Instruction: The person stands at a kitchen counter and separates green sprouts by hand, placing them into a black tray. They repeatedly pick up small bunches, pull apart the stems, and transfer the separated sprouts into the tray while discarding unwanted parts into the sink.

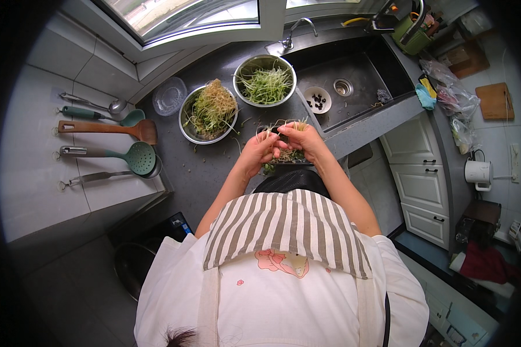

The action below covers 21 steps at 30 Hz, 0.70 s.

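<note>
Both hands meet above the counter in front of my apron. My left hand (260,152) pinches thin pale sprouts (267,129), and my right hand (303,139) has the root ends of sprouts between thumb and fingers. Under the hands lies a dark tray (291,163) with tangled roots and sprouts, partly hidden. Beyond them stands a steel bowl (293,93) of green and white sprouts. To its left, another steel bowl (183,126) holds sprouts heaped with brownish roots.
A clear plastic dish (169,96) sits at the back left. At right is a dark sink (358,65) with a faucet (288,42) behind and a white bowl (325,106) of small black pieces. Utensils, among them a wooden spatula (108,126), hang on the left wall. Sprout bits litter the counter (208,173).
</note>
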Available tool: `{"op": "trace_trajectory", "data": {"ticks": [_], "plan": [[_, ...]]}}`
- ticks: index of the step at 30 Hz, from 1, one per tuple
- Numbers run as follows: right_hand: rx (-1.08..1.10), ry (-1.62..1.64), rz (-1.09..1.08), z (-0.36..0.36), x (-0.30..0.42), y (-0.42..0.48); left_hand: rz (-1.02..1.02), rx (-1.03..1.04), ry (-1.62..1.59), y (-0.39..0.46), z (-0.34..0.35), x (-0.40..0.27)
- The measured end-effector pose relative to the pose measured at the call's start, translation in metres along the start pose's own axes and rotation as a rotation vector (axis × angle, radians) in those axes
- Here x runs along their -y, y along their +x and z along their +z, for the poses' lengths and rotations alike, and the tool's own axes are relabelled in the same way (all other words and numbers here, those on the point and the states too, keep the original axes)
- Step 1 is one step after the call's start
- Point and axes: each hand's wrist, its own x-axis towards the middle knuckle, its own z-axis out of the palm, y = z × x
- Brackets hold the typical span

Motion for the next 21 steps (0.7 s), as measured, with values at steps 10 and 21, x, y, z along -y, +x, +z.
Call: {"op": "trace_trajectory", "data": {"ticks": [10,21], "plan": [[0.050,0.245,0.045,-0.008,0.002,-0.004,0.007,-0.042,-0.005,0.000,-0.002,-0.001],[-0.002,0.230,-0.037,-0.011,-0.004,0.001,-0.033,-0.011,0.018,-0.003,0.001,-0.002]]}}
